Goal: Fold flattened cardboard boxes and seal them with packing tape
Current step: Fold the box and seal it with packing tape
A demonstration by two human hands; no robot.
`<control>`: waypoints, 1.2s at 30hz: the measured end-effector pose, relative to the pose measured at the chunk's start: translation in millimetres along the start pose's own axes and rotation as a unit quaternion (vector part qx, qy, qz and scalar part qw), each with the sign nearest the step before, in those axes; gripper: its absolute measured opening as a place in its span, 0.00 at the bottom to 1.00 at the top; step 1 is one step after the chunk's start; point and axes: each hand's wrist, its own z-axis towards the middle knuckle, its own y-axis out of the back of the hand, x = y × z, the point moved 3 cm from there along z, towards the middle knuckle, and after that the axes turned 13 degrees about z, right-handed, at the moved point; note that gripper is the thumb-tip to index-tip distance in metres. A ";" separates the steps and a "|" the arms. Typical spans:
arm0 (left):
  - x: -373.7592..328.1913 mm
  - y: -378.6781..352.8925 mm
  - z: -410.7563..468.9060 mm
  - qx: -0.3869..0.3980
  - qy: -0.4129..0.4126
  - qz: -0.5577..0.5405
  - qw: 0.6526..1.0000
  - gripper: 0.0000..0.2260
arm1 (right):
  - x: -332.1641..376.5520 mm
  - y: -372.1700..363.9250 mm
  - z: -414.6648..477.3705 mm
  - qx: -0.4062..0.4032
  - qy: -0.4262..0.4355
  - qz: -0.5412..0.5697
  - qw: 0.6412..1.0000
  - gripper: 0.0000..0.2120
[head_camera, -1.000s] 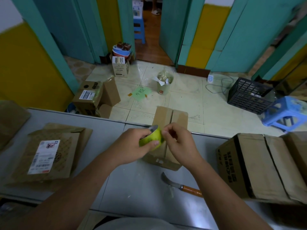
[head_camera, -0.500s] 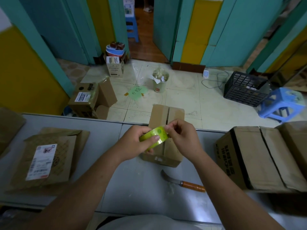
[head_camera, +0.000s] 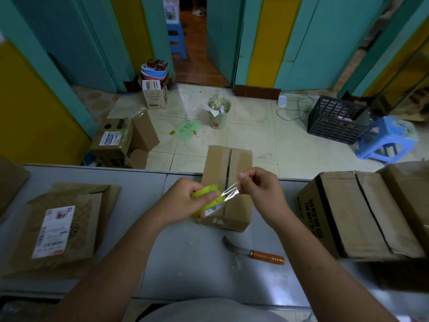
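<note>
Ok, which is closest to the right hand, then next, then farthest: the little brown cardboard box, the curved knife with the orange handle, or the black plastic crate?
1. Little brown cardboard box: right by the right hand, on the table.
2. Curved knife with the orange handle: on the table, nearer the person.
3. Black plastic crate: far off on the floor, to the right.

Open lane on surface (head_camera: 139, 196) between flattened cardboard stack (head_camera: 76, 231) at left and small box (head_camera: 236, 205) at centre. Knife (head_camera: 254, 252) lies near small box's front edge. Big box (head_camera: 362, 217) walls off the right; only a narrow gap to small box.
</note>
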 end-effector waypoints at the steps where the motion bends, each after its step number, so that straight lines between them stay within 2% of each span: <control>1: 1.2 -0.3 -2.8 0.003 -0.017 -0.040 0.999 0.13 | -4.4 2.3 1.3 -0.006 -0.018 0.033 0.999 0.10; 4: 3.6 0.6 -9.9 0.000 -0.067 -0.134 0.989 0.11 | -18.9 4.3 2.7 -0.025 -0.069 0.099 0.992 0.10; 8: -0.8 3.2 -12.7 -0.009 -0.083 -0.151 0.985 0.11 | -29.3 4.6 1.6 -0.036 -0.111 0.157 0.981 0.12; 13: 4.6 1.2 -8.6 -0.019 -0.040 -0.087 0.995 0.14 | -12.5 2.4 0.9 -0.021 -0.045 0.048 0.998 0.09; 17: 0.5 4.4 -2.5 0.002 -0.011 -0.036 0.999 0.13 | -0.7 -0.6 -6.2 -0.013 0.009 -0.049 0.999 0.09; 21: -8.0 4.2 3.7 0.029 -0.003 0.011 1.000 0.14 | 2.9 -0.5 -13.5 -0.011 0.042 -0.084 0.995 0.09; 24: 2.5 4.6 5.1 0.014 0.020 0.107 0.994 0.16 | 16.4 13.3 -12.6 -0.037 0.074 -0.071 0.994 0.09; 28: 25.7 5.8 -0.8 -0.002 0.056 0.140 0.989 0.18 | 27.7 14.9 -15.6 0.019 0.073 -0.105 0.992 0.08; 33: 34.6 4.9 -11.2 0.012 0.025 0.047 0.999 0.18 | 10.2 22.0 -14.3 -0.005 0.032 -0.081 0.996 0.10; 36: 38.7 10.8 -18.0 0.004 -0.026 -0.043 0.999 0.18 | -2.4 34.4 -9.5 -0.034 -0.007 -0.011 0.999 0.09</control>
